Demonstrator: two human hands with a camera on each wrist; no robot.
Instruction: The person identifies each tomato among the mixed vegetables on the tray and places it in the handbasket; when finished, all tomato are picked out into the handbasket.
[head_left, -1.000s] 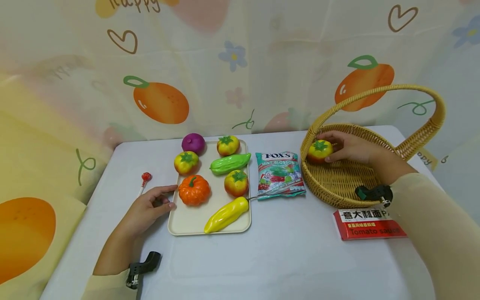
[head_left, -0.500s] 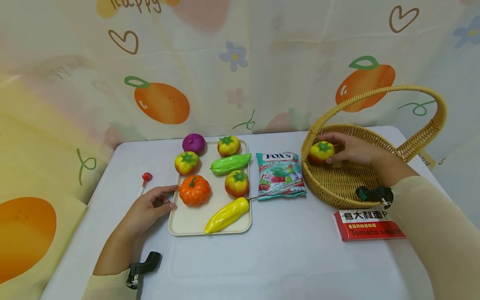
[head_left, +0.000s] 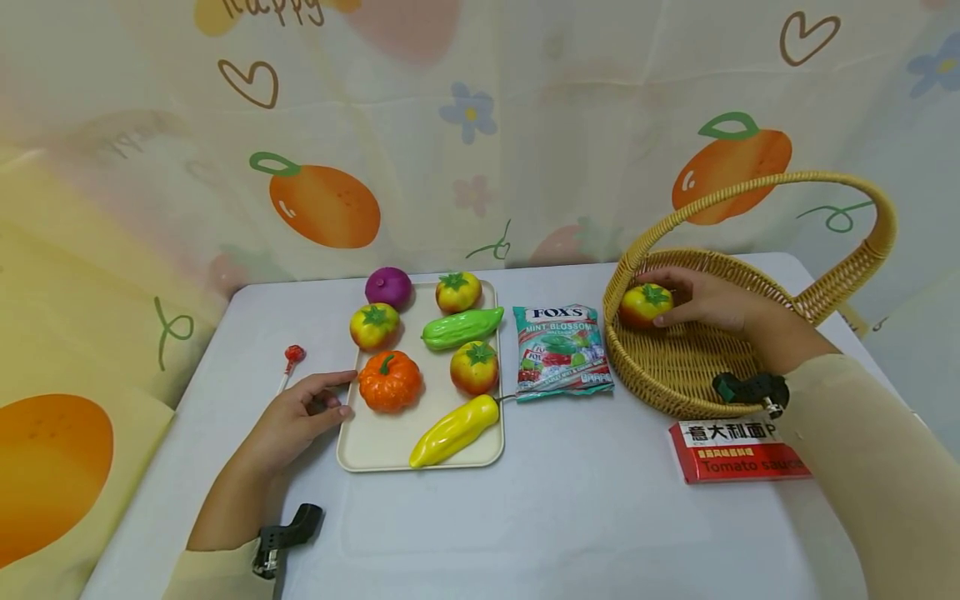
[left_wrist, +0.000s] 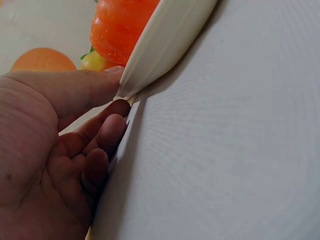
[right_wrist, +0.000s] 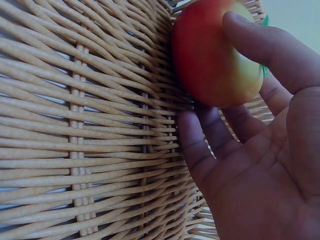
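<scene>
The left edge of a cream, rectangular, smooth tray point(head_left: 375, 442) is pinched between the thumb and fingers of the left hand point(head_left: 296, 417). Well to the right of the tray, inside a tan woven wicker basket point(head_left: 693, 367) with a tall arched handle, a round, glossy red-and-yellow fruit with a green leafy top point(head_left: 645, 305) is grasped by the right hand point(head_left: 705, 300), with the thumb laid against its side and the fingers curled about it. On the tray, three similar red-and-yellow fruits point(head_left: 475, 368) are seen: one at its far right, one at its left edge and one at its right edge. A purple, round onion point(head_left: 388, 287) is set at the tray's far left corner, an orange, ribbed pumpkin point(head_left: 390, 382) near its left edge, a green, bumpy, elongated gourd point(head_left: 461, 328) toward its right side, and a yellow, long, glossy pepper point(head_left: 453, 431) at its near right, the stem extended past the rim. Just beside the tray's right edge, a teal printed FOX'S candy bag point(head_left: 561, 352) is laid; farther right, a red, rectangular tomato sauce box point(head_left: 738, 451) is partly covered by the right sleeve point(head_left: 847, 450). Left of the tray, a red lollipop point(head_left: 294, 354) is placed.
</scene>
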